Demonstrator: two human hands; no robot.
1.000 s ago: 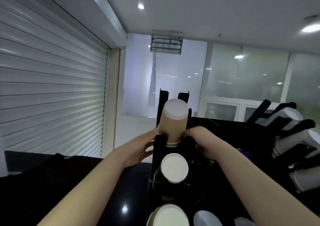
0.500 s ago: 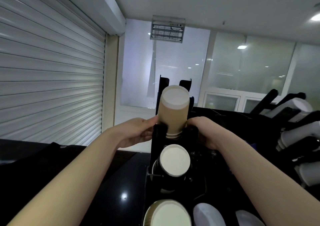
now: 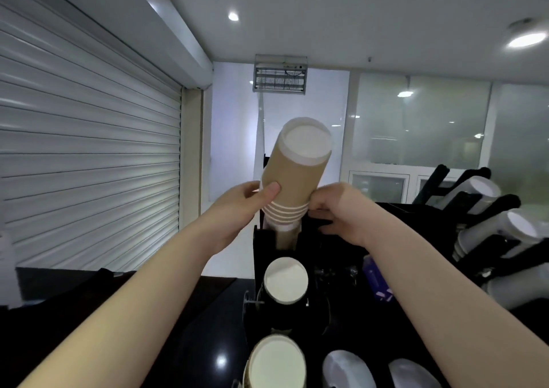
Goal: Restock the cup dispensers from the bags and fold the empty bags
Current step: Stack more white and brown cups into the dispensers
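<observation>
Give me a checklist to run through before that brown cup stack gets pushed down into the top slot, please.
1. Grip of the left hand on the brown cup stack: ok, thumb across its side.
2. Hold of the right hand at the stack's lower rims: ok.
3. Lower end inside the top slot of the black dispenser: ok.
4. Stack in line with the slot: not ok, its top leans right.
5. Room deeper in the slot: cannot tell, hidden.
6. Bag to fold: cannot tell, none in view.

matt brown paper cups (image 3: 292, 176), glossy black counter (image 3: 205, 349)
</observation>
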